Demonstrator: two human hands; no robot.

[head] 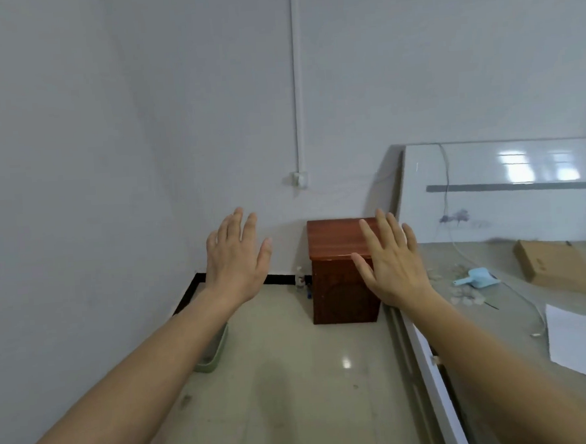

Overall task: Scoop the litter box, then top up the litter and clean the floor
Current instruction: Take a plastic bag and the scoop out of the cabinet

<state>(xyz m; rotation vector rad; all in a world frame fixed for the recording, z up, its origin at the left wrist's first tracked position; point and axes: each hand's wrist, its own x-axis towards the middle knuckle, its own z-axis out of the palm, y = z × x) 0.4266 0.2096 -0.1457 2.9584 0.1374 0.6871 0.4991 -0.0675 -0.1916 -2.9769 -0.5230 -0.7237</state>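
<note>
L hand (237, 259) & R hand (393, 263) are up in the air, fingers straight & spread, holding nothing. No step is begun yet, I think. The green tray (217, 350), prob. the litter box, sits on the floor (294, 376) below the L hand, partly hidden by the arm. The blue scoop (477, 277) lies on the surface (491, 347) just R of the R hand, w/ small white bits (468, 300) near it. Nxt, I guess: R hand goes R, grabs the scoop handle, brings it to the tray.

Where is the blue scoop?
In the head view, the blue scoop lies on the table at right, between the right hand and a cardboard box.
</note>
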